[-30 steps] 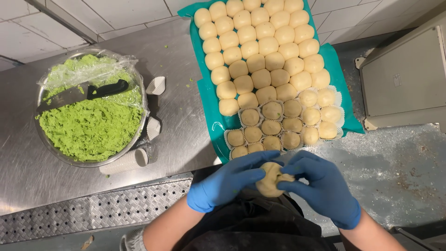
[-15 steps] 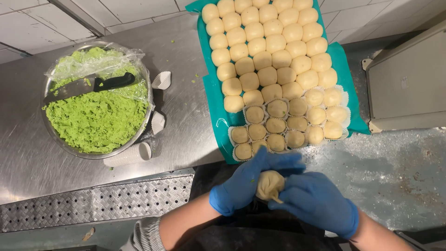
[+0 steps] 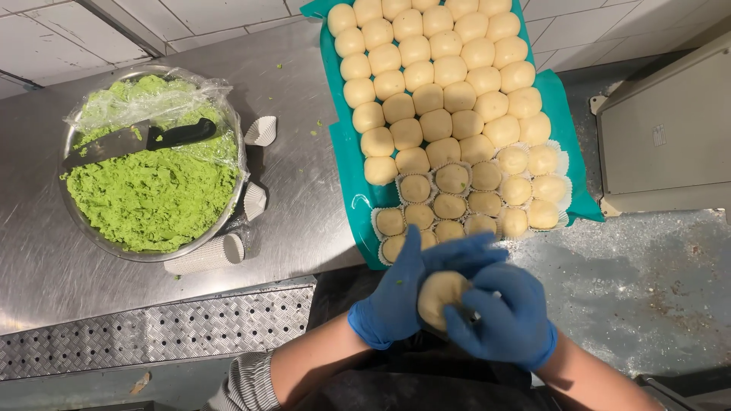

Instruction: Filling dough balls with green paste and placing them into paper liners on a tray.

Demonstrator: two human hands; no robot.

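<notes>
Head view: left hand (image 3: pixel 396 297) and right hand (image 3: pixel 506 320), both in blue gloves, close together around one pale dough ball (image 3: pixel 440 295), held just below the teal tray (image 3: pixel 352 179) of dough balls.

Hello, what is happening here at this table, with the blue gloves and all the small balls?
A person in blue gloves holds one pale dough ball between the left hand and the right hand, cupping it just below a teal tray. The tray is packed with many dough balls; those in the rows nearest the person sit in paper cups. To the left, on the steel counter, a metal bowl holds green paste and a scraper with a black handle. Spare paper cups lie beside the bowl.
</notes>
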